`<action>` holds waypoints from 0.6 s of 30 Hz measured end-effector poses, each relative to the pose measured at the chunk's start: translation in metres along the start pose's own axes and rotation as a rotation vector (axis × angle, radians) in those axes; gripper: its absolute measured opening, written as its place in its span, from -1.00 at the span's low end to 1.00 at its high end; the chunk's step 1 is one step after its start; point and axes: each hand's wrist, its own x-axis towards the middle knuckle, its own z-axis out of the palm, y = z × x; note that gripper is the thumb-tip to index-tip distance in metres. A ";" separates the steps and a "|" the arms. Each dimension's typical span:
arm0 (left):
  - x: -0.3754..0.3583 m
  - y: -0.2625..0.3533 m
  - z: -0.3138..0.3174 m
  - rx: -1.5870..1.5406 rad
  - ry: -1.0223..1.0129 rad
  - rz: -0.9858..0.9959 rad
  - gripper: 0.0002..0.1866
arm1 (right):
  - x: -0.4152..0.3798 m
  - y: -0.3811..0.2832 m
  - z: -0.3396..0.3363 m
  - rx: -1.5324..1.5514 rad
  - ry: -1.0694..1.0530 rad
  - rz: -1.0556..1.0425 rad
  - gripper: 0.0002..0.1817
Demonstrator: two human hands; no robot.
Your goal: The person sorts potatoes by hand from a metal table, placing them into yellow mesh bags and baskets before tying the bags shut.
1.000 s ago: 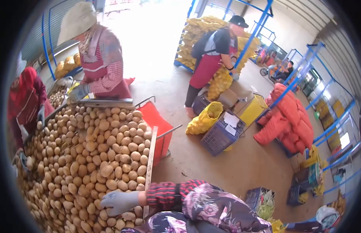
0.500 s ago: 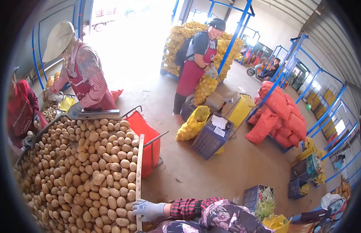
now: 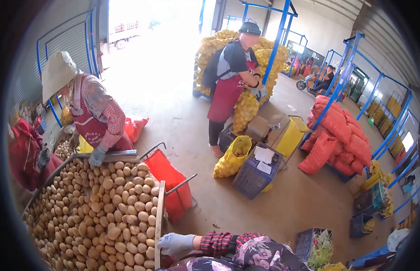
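My right hand [image 3: 176, 244], in a pale grey-blue glove, reaches leftward from the lower middle. It lies over the wooden side rail [image 3: 160, 203] of a potato bin, fingers spread and slightly bent, with no potato in them. Many brown potatoes [image 3: 113, 233] fill the bin beside the fingertips. A red plaid sleeve [image 3: 214, 241] with a dark band covers my forearm, and floral cloth shows at my shoulder and front. I cannot see my left hand.
Across the bin, a co-worker [image 3: 99, 115] in a light hat rests a gloved hand on its edge; another person [image 3: 27, 156] stands left. Further off, a co-worker [image 3: 232, 86] holds a yellow net sack [image 3: 245, 113]. Crates [image 3: 257, 171] and red sacks [image 3: 339, 140] stand right.
The view has shifted, so most things appear further right or lower. The hatted co-worker leans forward, gloved hand lower over the potatoes. My right hand stays by the rail, its fingers less far across it.
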 end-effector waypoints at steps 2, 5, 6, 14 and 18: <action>0.001 0.006 0.008 0.010 0.027 -0.014 -0.75 | -0.008 0.020 -0.014 0.003 0.072 0.145 -0.74; 0.003 0.005 0.018 0.025 0.053 -0.034 -0.75 | -0.013 0.039 -0.024 0.035 0.151 0.124 -0.72; 0.003 0.005 0.021 0.031 0.060 -0.040 -0.75 | -0.015 0.041 -0.027 0.046 0.140 0.116 -0.72; -0.031 -0.100 -0.076 0.180 0.242 0.056 -0.75 | -0.016 0.012 -0.069 -0.267 -0.048 -0.229 -0.85; -0.144 -0.178 -0.089 1.279 0.301 0.168 -0.75 | 0.021 -0.004 -0.058 -0.025 -0.294 -0.089 -0.76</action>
